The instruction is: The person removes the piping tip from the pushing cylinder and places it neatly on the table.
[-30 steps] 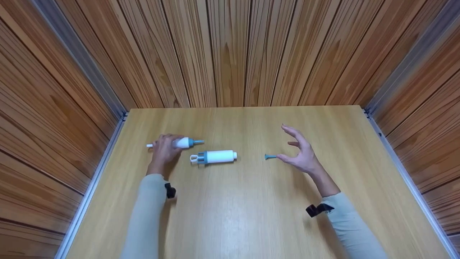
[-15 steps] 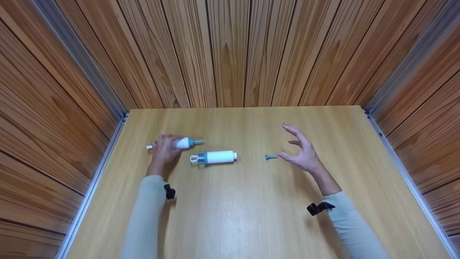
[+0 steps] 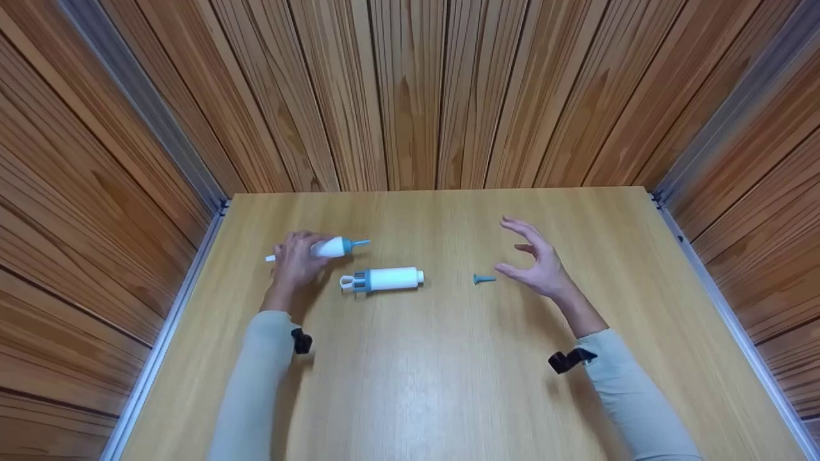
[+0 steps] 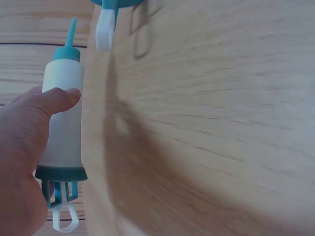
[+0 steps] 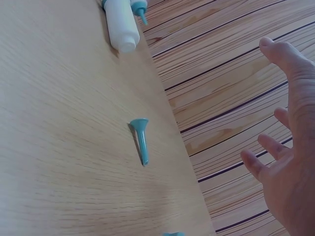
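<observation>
My left hand (image 3: 300, 259) grips a white syringe (image 3: 332, 247) with a teal nozzle, fingers wrapped round its barrel. In the left wrist view my thumb lies across the barrel of this syringe (image 4: 66, 130), and a white ring handle (image 4: 65, 219) sticks out of its teal-collared end. A second white syringe (image 3: 392, 278), without a nozzle, lies on the table beside that hand. Close to my right thumb lies a small teal nozzle (image 3: 483, 279) with a flared base. My right hand (image 3: 538, 266) is held over the table with fingers spread, holding nothing.
The wooden table (image 3: 410, 358) is enclosed by wood-panelled walls (image 3: 410, 96) at the back and both sides, with metal rails (image 3: 163, 320) along the side edges. Another bit of teal (image 5: 173, 234) shows at the bottom edge of the right wrist view.
My left hand has raised the syringe slightly, tilting its nozzle end up and away. My right hand has drawn back a little from the small nozzle, which stays in place.
</observation>
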`<action>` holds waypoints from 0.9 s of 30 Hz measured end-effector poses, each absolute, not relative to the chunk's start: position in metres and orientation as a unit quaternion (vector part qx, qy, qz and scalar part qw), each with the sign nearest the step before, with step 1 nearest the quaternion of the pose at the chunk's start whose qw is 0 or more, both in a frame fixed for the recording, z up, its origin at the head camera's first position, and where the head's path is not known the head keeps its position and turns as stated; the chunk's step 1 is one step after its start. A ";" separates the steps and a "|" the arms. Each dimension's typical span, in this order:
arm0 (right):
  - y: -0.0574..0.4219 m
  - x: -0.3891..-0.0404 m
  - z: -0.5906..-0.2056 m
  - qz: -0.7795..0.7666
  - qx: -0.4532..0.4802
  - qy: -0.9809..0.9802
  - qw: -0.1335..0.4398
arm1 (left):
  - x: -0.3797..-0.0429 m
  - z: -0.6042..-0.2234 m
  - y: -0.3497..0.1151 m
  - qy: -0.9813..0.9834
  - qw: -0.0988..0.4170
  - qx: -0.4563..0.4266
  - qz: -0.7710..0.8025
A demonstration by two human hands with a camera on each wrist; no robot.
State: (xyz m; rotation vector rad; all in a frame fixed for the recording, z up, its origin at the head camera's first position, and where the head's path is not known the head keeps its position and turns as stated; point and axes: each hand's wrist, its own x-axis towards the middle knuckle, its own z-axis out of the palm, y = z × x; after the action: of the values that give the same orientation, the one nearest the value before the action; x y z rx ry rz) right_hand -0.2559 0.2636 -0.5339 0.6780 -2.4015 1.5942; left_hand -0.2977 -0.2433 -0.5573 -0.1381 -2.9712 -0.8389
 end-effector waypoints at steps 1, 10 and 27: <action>0.264 -0.257 -0.534 0.536 0.227 -0.809 0.088 | -0.297 -0.555 -0.242 -0.961 0.030 -0.047 -0.271; 0.267 -0.263 -0.536 0.542 0.224 -0.807 0.073 | -0.292 -0.540 -0.227 -0.954 0.058 -0.062 -0.289; 0.262 -0.264 -0.536 0.544 0.220 -0.806 0.085 | -0.270 -0.513 -0.194 -0.944 0.107 -0.099 -0.297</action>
State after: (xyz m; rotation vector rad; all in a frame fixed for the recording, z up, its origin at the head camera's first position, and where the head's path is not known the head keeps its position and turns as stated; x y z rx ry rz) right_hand -0.2637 0.2620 -0.5364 0.6557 -2.4026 1.6212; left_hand -0.2696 -0.1937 -0.5128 -0.2907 -2.7782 -0.8738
